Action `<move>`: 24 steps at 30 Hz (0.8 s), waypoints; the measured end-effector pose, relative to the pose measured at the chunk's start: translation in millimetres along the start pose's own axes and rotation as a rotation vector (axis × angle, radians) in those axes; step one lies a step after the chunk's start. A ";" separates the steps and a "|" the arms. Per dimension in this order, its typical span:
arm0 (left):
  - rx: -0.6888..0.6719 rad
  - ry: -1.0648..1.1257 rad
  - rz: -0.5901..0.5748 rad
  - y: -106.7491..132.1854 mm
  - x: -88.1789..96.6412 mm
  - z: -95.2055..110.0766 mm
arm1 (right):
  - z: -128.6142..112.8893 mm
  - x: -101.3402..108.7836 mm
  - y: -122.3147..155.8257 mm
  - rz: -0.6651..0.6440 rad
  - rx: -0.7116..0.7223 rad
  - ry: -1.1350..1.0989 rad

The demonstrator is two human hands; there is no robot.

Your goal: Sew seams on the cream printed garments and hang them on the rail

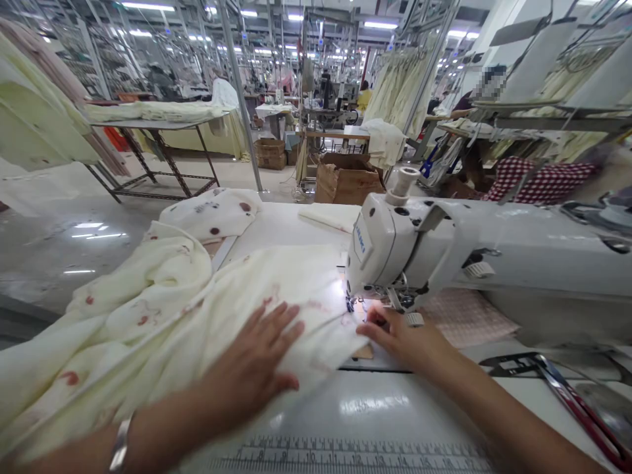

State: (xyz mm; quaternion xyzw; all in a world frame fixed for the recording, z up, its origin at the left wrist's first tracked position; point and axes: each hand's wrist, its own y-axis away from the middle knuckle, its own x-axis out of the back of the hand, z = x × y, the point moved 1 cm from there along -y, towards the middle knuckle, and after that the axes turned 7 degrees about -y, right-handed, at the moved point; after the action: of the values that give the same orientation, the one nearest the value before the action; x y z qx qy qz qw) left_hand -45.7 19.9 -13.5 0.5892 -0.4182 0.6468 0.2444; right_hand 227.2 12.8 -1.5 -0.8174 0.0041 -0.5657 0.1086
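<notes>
A large piece of cream fabric (316, 276) with reddish prints spreads over the sewing machine bed and bunches up to the left. My left hand (264, 349) lies on it with fingers spread, palm down, slightly blurred. Beside the needle and presser foot, my right hand (388, 329) has thumb and fingers pinched together at the fabric's right edge. The white sewing machine (409, 237) stands over the fabric, its lamp lighting the needle area. Its presser foot is partly hidden by my right fingers and the machine head.
A printed ruler strip (345, 454) runs along the front table edge. Red-handled scissors (577, 401) lie at right, near pink checked cloth (469, 316). Cardboard boxes (345, 181), a metal-legged table (158, 122) with stacked cloth, and hanging garments (397, 85) stand beyond. A person (486, 85) sits at right.
</notes>
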 end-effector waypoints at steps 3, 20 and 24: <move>0.006 0.099 0.066 24.4 -21.1 66.5 | -13.1 3.2 11.0 -0.004 0.082 -0.013; -0.027 0.165 0.014 -62.1 -6.5 31.0 | -4.1 -2.6 45.7 -0.063 0.313 0.190; -0.021 0.167 -0.007 -66.2 -3.9 27.2 | -0.1 1.8 43.5 -0.115 0.275 0.148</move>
State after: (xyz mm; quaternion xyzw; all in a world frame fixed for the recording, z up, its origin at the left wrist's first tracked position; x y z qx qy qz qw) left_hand 23.8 33.2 -1.7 0.5322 -0.4011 0.6882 0.2868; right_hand 232.9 -30.0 -7.7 -0.7497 -0.1121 -0.6251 0.1862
